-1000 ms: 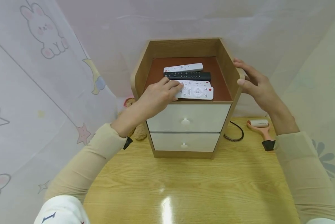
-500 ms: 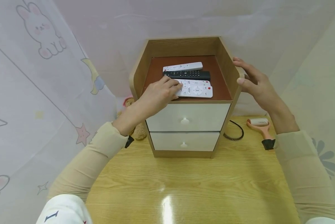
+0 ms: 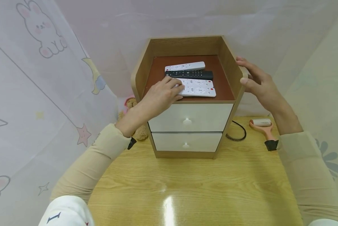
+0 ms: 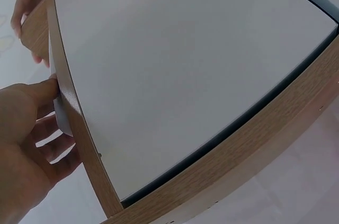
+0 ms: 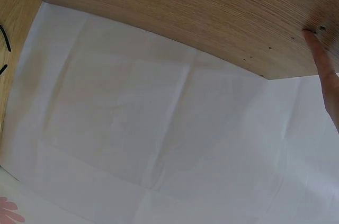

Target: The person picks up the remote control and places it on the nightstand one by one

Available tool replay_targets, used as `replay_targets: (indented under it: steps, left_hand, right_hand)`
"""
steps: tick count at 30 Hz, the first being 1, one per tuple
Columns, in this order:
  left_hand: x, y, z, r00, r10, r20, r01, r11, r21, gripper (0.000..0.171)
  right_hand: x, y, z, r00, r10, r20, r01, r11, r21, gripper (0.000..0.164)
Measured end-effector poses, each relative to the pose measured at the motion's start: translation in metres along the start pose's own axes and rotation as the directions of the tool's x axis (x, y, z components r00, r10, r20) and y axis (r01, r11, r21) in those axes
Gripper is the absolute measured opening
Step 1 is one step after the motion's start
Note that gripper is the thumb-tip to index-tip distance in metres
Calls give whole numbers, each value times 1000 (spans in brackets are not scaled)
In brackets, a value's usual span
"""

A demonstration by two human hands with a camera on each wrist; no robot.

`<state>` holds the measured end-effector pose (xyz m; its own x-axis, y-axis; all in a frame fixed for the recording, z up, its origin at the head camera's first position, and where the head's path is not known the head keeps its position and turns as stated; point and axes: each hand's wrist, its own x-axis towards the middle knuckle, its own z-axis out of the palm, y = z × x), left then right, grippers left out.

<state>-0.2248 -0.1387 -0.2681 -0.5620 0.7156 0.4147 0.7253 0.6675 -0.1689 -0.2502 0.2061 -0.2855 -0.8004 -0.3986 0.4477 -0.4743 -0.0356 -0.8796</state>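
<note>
My left hand point(image 3: 164, 94) grips the left end of a front white remote control point(image 3: 200, 91) on the cabinet's brown top. In the left wrist view, its thumb lies at the cabinet's front edge and its fingers curl beneath the remote's end. Just behind it lies another white remote control point(image 3: 198, 83), its left end partly hidden by my fingers. Farther back are a black remote control point(image 3: 194, 74) and a slanted white remote control point(image 3: 186, 66). My right hand point(image 3: 258, 78) holds the right side panel point(image 3: 233, 67) of the small drawer cabinet point(image 3: 214, 117), thumb at its front edge.
Two white drawers with knobs face the front. A lint roller point(image 3: 263, 127) and a black coiled cord point(image 3: 236, 136) lie on the wooden table point(image 3: 186, 185) to the right. A teddy bear point(image 3: 140, 132) sits left of the cabinet, partly behind my arm. Patterned cloth surrounds the table.
My left hand has slid the front white remote slightly back, closer alongside the white one behind it. The view has shifted a little; my right hand stays on the side panel.
</note>
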Motion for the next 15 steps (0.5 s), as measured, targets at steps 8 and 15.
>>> replay_targets:
  steps: [8, 15]
  left_hand:
    - [-22, 7, -11, 943, 32, -332, -24, 999, 27, 37]
    - [-77, 17, -17, 608, -33, -793, 19, 999, -28, 36]
  right_hand:
    - [0, 2, 2, 1000, -17, 4, 17, 1000, -1, 53]
    - [-17, 6, -3, 1000, -5, -27, 5, 1000, -25, 51]
